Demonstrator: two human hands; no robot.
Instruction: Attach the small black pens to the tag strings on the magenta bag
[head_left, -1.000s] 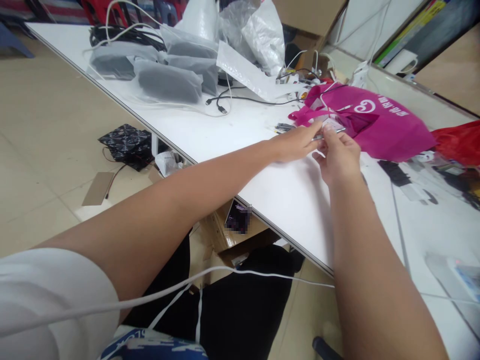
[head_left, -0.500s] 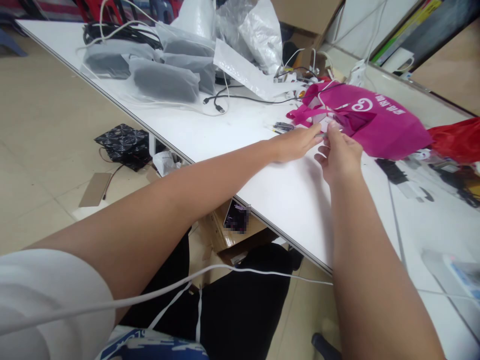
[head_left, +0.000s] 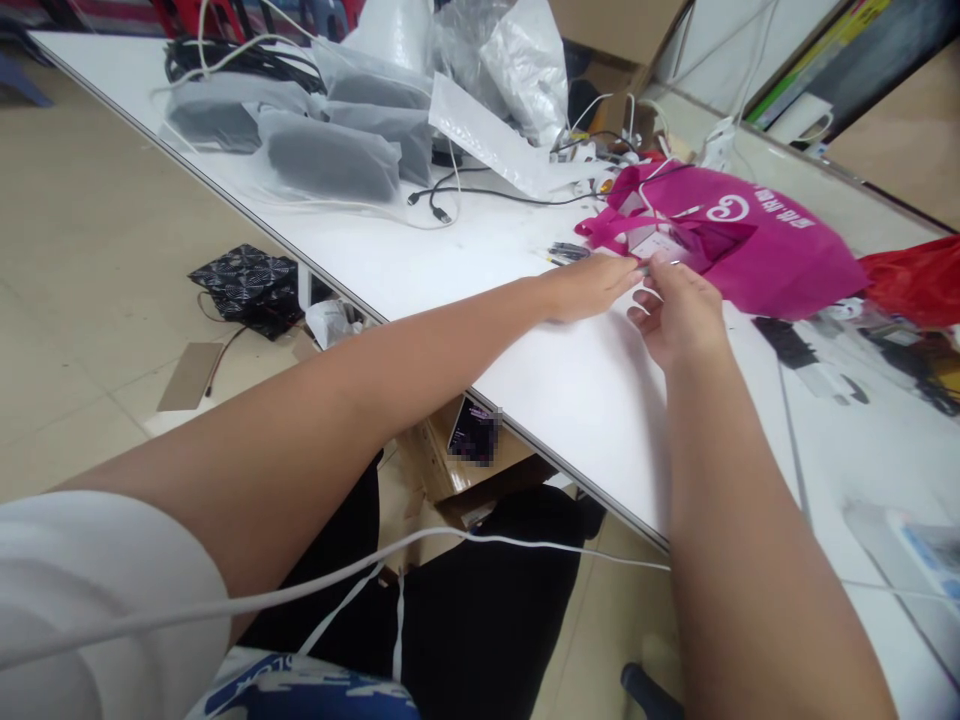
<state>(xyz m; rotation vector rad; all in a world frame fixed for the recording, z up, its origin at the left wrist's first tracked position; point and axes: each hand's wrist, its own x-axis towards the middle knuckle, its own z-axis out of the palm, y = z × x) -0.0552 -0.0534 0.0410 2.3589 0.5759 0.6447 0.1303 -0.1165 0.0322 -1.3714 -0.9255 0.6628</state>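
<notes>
Over the white table [head_left: 420, 260], my left hand [head_left: 589, 285] reaches to the right, its fingers pressed together and their tips against a small, thin item. My right hand [head_left: 686, 310] pinches the same item between thumb and forefinger, with its other fingers loosely curled. Only slivers of the item show, one of them shiny, so its kind cannot be made out. Just behind the fingertips lies a magenta bag [head_left: 780, 240] with white print. A white piece with faint print [head_left: 656, 243] rests at the bag's opening. Several slim pen-like things [head_left: 568, 253] lie beyond my left hand.
Grey-wrapped bundles [head_left: 330, 160], coiled black cable [head_left: 240, 65] and clear plastic bags [head_left: 525, 70] crowd the table's far side. Black cables [head_left: 495, 195] cross its middle. A red bag [head_left: 915, 280] lies at right. A white cord [head_left: 420, 537] spans my lap. Below stands a cardboard box [head_left: 442, 455].
My right thumb and forefinger have dropped slightly, uncovering more of the white piece at the bag's opening. My left hand stays nearly still.
</notes>
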